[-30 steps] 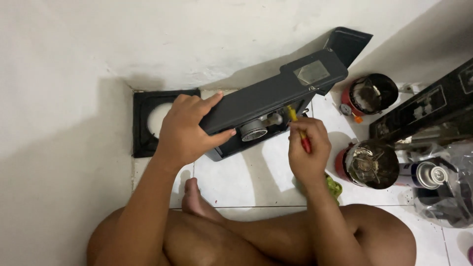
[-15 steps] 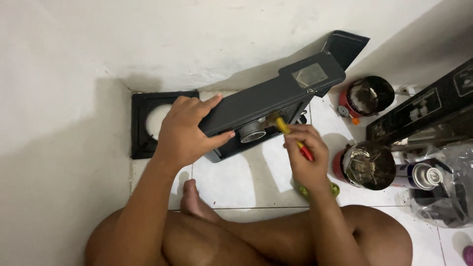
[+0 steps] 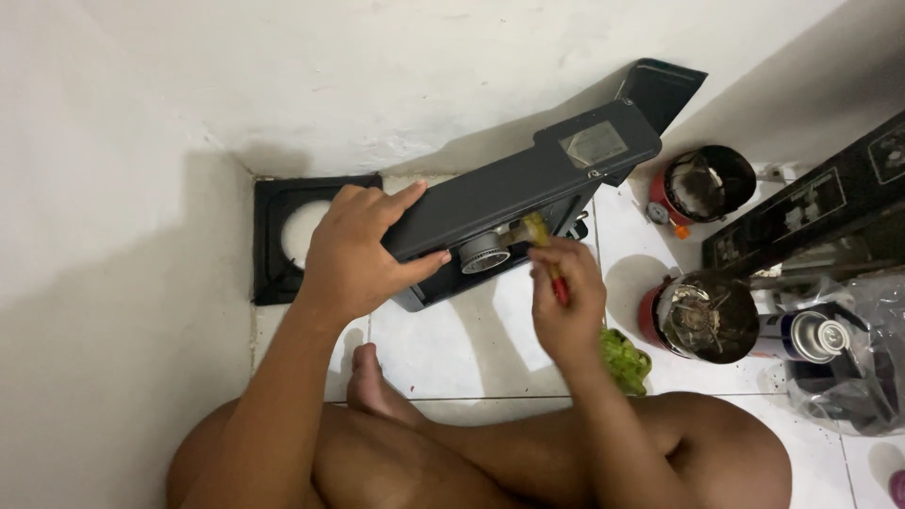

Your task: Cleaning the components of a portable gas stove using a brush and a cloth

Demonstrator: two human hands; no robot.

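Note:
A black portable gas stove (image 3: 528,184) stands tilted on its side on the white tiled floor, by the wall. My left hand (image 3: 363,250) grips its left end, thumb along the lower edge, and holds it up. My right hand (image 3: 564,302) holds a screwdriver (image 3: 545,253) with a yellow and red handle. Its tip points at the round metal burner part (image 3: 484,253) on the stove's underside. The stove's lid flap (image 3: 660,90) hangs open at the upper right.
A black square stove plate (image 3: 273,245) with a round hole lies in the corner. Two red round canister-like tins (image 3: 702,184) (image 3: 702,316) stand at the right, beside a black box (image 3: 811,212), a spray can (image 3: 801,335) and a plastic bag (image 3: 863,377). A green object (image 3: 624,361) lies near my knee.
My right hand has moved the screwdriver left and down, from the stove's edge toward the round burner part. My left hand keeps its hold on the stove.

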